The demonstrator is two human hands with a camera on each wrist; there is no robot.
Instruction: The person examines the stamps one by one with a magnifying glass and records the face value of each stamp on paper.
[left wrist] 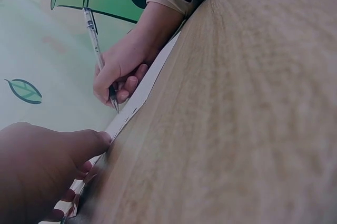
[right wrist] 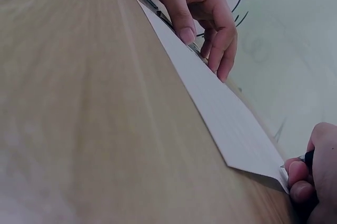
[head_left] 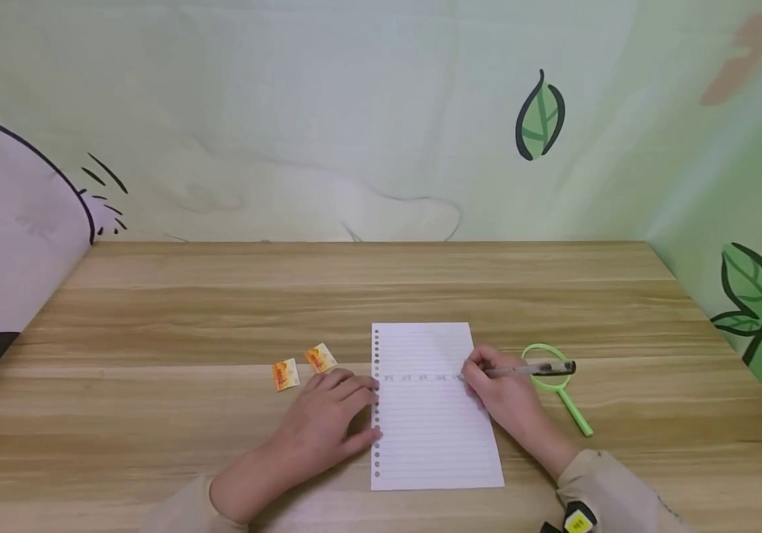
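A sheet of lined loose-leaf paper (head_left: 430, 448) lies on the table, punched holes along its left edge and a row of small handwritten marks across it. My right hand (head_left: 507, 392) grips a clear-barrelled pen (head_left: 544, 368) with a dark end, its tip at the right end of that row. In the left wrist view the pen (left wrist: 92, 37) slants upward, its point by the paper. My left hand (head_left: 324, 418) rests at the holed edge, thumb and fingertips touching the sheet, fingers spread and slightly bent. The right wrist view shows both hands over the paper (right wrist: 210, 108).
Two small orange-and-white packets or cards (head_left: 285, 375) lie just beyond the left hand. A green magnifying glass (head_left: 575, 413) lies right of the paper, its ring partly behind the pen. The wooden table (head_left: 154, 311) meets a printed backdrop (head_left: 328, 111) at its far edge.
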